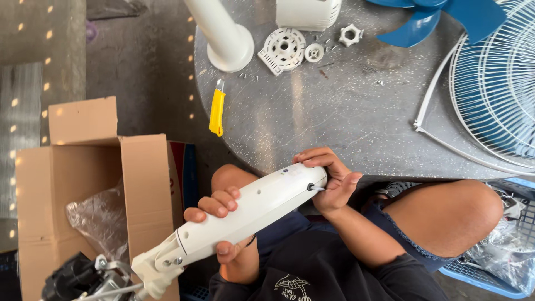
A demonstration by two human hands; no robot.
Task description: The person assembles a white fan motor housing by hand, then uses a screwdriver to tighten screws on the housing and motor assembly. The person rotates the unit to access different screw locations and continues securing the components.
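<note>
Left hand (225,226) grip closed round white fan neck (251,214); right hand (329,178) grip clasps upper end. Long axis diagonal, hinged end toward cardboard box (83,184).

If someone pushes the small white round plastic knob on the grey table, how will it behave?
The small white round plastic knob is probably light and would slide easily on the smooth grey table. It lies flat, so rolling seems unlikely. It looks stiff, not floppy.

Round grey table (345,122) carries: yellow utility knife (217,111) at left edge, white pole base (228,47), white plastic fittings (284,49), white housing (307,12), blue fan blade (440,19), white wire grille (496,83)
</note>
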